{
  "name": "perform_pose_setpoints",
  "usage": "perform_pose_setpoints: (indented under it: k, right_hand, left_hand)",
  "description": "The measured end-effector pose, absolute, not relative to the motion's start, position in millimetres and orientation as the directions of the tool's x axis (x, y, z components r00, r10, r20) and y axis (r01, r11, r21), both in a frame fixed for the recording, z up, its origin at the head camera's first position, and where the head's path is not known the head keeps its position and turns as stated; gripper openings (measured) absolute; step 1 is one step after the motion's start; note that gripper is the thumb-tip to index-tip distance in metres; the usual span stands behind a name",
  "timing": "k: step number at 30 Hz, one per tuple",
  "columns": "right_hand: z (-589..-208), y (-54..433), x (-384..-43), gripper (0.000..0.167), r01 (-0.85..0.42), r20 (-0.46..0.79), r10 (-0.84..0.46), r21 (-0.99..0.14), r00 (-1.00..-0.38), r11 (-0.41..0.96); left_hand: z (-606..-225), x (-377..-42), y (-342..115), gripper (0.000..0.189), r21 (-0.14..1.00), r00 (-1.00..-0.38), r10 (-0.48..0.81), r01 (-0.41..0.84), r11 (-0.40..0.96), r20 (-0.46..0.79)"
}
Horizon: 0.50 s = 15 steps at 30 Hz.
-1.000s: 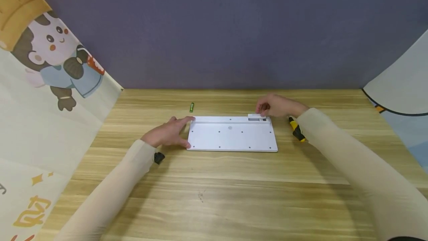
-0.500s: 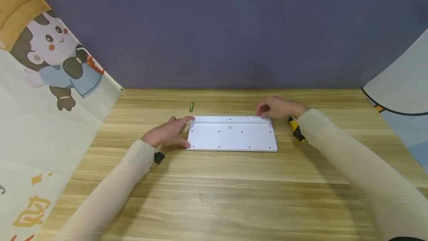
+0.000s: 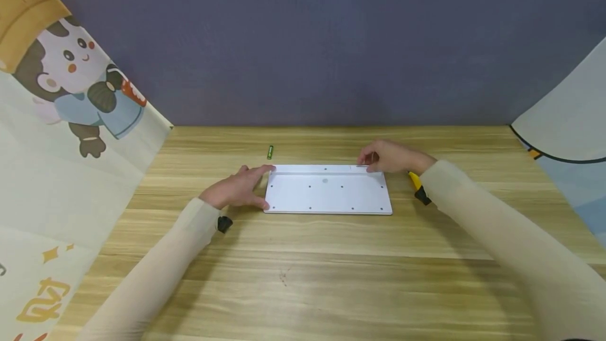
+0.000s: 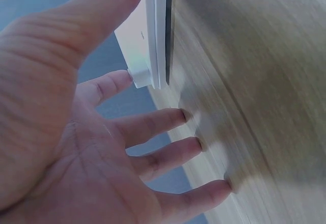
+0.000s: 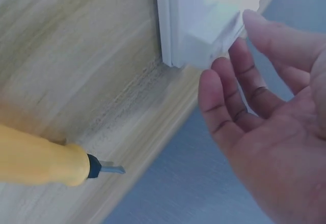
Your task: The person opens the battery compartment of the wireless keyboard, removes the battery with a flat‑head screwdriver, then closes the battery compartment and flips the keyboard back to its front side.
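A white keyboard (image 3: 326,196) lies upside down on the wooden table, small screws dotting its underside and a raised ridge along the far edge. My left hand (image 3: 236,188) spans its left end, thumb at the near corner and index fingertip at the ridge; the left wrist view shows the other fingers spread and fairly straight, their tips at the tabletop. At the ridge's right end, my right hand (image 3: 390,157) holds the white battery cover (image 3: 360,168), thumb on top and fingers curled behind the far edge. The battery compartment beneath is hidden.
A green battery (image 3: 270,152) lies beyond the keyboard's left part. To the right, a yellow and black screwdriver (image 3: 418,188) lies partly under my right sleeve; its metal tip shows in the right wrist view. A dark wall (image 3: 331,46) rises behind the table (image 3: 303,278).
The battery cover, tilted up with the compartment showing a second ago, now lies down over it. My right hand has shifted slightly left along the ridge. My left hand has stayed put.
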State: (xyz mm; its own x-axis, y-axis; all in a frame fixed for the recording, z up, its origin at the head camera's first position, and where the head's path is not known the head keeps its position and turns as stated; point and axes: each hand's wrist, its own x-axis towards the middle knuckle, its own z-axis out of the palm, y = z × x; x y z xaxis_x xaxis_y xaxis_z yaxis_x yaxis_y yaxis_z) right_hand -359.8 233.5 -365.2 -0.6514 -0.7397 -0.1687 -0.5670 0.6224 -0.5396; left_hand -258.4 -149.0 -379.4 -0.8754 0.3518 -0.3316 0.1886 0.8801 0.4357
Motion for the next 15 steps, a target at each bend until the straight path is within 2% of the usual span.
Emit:
perform_pose_setpoints:
  k: [7, 15]
  right_hand:
    - [-357.4, 233.1, -344.7, 0.03, -0.545, -0.211, -0.713, -0.513, -0.669, 0.664]
    - [-348.3, 224.3, -328.0, 0.035, -0.594, -0.237, -0.698, -0.387, -0.675, 0.705]
  left_hand:
    - [-379.9, -259.2, -149.6, 0.102, 0.434, -0.873, 0.346, 0.18, 0.883, -0.343]
    - [-380.3, -259.1, -149.9, 0.103, 0.422, -0.876, 0.345, 0.187, 0.887, -0.338]
